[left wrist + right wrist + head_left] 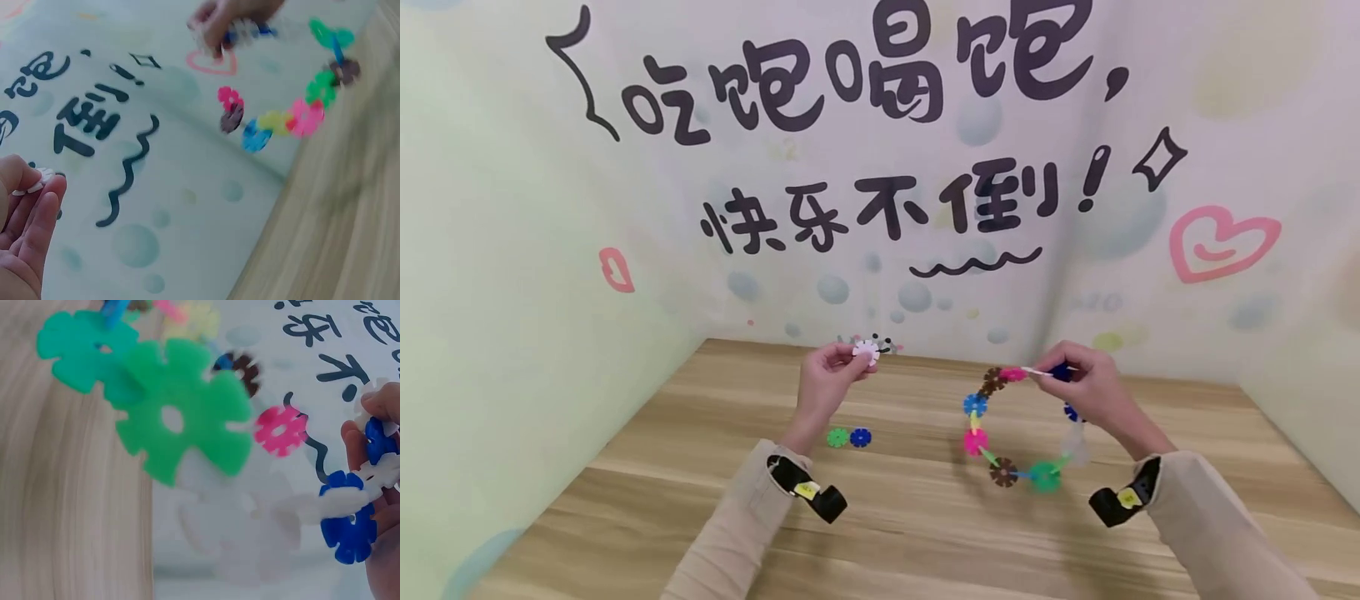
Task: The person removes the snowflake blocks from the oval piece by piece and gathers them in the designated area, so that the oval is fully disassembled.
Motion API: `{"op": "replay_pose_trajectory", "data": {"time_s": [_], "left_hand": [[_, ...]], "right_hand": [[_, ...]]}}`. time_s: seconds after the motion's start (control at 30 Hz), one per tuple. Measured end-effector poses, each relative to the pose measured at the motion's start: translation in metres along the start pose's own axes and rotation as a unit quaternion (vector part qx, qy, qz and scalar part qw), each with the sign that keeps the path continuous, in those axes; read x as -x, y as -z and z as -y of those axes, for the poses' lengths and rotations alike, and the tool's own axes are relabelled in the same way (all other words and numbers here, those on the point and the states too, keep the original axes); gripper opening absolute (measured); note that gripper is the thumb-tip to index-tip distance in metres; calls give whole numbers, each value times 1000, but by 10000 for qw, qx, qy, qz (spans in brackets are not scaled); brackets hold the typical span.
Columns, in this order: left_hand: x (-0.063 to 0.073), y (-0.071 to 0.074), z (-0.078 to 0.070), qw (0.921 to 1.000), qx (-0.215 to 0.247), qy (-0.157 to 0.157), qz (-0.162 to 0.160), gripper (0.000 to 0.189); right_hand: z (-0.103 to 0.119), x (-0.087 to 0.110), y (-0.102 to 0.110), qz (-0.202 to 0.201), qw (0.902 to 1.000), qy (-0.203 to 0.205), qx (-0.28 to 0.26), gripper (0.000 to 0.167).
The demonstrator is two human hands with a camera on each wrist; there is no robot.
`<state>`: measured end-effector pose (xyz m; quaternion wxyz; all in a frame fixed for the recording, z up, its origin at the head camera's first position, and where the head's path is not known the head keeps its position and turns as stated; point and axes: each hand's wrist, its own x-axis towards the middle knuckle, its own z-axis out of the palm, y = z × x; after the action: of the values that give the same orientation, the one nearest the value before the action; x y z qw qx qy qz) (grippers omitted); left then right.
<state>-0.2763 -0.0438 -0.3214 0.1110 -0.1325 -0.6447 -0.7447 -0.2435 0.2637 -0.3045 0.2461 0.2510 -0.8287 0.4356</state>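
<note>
My left hand point(823, 387) pinches a white notched plastic disc point(867, 352) between thumb and fingers, above the table's back edge. The left wrist view shows that white disc point(42, 179) partly covered by the thumb. Over to the right, my right hand point(1101, 387) grips one end of a chain of linked snowflake discs point(976, 442). The chain hangs in a near-ring, in brown, pink, blue, yellow, green and clear white. In the right wrist view, a white disc and a blue disc point(378, 440) sit at the fingertips; the nearest green disc point(212, 394) is blurred.
A green disc point(837, 437) and a blue disc point(861, 437) lie side by side on the wooden table point(895, 517), near the left forearm. Behind the table stands a printed cloth backdrop point(850, 292). Black straps with cameras sit on both wrists.
</note>
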Motion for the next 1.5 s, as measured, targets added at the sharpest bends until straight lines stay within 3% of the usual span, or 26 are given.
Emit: {"op": "replay_pose_trajectory", "data": {"time_s": [0.1, 0.27, 0.47, 0.8, 1.0, 1.13, 1.37, 1.5], "left_hand": [[-1, 13, -2, 9991, -293, 7, 309, 17], [4, 22, 6, 9951, -664, 279, 674, 19], [5, 48, 24, 9818, -1527, 542, 993, 18], [1, 79, 60, 9594, -2529, 705, 1032, 14], [-3, 84, 77, 9392, -3260, 602, 898, 10], [-6, 83, 85, 9285, -3522, 661, 978, 10], [-10, 82, 95, 9221, -3647, 766, 1045, 7], [-12, 79, 95, 9140, -3816, 867, 1067, 9]], "right_hand": [[0, 0, 7, 133, 9998, -35, 123, 13], [-6, 0, 3, 257, 9995, -176, 56, 10], [-12, 5, 3, 241, 9987, -419, 160, 8], [-12, 6, 0, 278, 9984, -437, 230, 7], [-4, 6, -4, 320, 9988, -363, 88, 8], [0, 6, -4, 322, 9985, -410, 153, 8], [1, 6, -6, 322, 9981, -451, 286, 8], [-7, 6, -6, 373, 9975, -553, 238, 6]]}}
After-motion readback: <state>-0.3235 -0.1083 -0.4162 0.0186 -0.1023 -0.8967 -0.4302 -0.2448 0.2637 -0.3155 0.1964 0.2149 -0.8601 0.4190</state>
